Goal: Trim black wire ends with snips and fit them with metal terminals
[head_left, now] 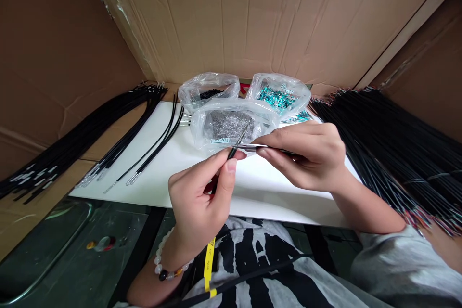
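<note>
While the left hand finger-pinches a black cable below its silver end, apparently for steadiness, the right hand pinches a metal tool at that end, a clear bag beyond the fingertips.

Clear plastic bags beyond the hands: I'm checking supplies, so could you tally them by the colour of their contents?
Bag with black contents: 1
Bag with silvery contents: 1
Bag with teal contents: 1
Total: 3
</note>
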A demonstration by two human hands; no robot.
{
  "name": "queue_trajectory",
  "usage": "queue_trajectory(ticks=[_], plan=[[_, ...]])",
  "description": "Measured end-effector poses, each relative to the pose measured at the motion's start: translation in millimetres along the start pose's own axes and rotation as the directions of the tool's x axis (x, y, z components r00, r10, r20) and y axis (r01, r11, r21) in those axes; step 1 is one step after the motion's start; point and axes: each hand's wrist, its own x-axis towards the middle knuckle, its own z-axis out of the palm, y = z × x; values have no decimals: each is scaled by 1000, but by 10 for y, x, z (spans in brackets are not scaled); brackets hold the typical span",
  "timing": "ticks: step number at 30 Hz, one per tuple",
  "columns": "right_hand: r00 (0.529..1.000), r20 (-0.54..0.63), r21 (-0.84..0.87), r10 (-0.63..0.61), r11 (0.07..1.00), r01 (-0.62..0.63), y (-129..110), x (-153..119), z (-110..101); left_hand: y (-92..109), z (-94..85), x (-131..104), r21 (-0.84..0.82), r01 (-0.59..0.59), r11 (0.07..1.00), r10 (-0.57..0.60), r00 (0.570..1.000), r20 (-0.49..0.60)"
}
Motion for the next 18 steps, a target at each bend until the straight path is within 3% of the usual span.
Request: queue_trajectory(ticks=[4,9,18], plan=[[995,-96,-88,22,996,-30,-139,-11,22,3,-31,2,-70,-25,997,29,998,54],[997,-62,-113,54,992,-60,-229,-40,-12,1,-38,-4,-318,73,945,-27,989,144],[992,51,-105,114,989,-108,-269,-60,-161,-25,-49,-36,-196,86,977,-68,993,94]])
